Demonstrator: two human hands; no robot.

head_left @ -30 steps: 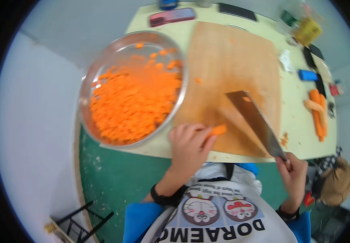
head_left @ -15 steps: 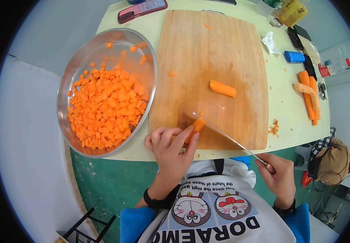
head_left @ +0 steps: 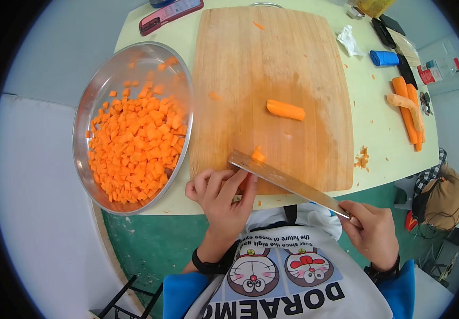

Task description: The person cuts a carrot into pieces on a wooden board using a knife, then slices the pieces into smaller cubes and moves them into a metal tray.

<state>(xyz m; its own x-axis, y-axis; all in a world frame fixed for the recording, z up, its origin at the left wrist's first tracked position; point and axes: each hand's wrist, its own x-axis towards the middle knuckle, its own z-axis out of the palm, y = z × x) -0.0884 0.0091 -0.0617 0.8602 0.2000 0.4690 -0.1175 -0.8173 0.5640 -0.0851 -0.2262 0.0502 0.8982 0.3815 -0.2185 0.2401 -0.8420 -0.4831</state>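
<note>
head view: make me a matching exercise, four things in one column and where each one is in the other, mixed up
1 carrot piece
2 diced carrot
3 whole carrots
4 knife

a in the metal bowl
b in the right hand
c mid cutting board
d on the table, right of the board

Pairs: 1-c, 2-a, 3-d, 4-b

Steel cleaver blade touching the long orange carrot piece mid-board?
Apart. Head view: bare wooden board shows between the steel cleaver blade and the long orange carrot piece.
</note>
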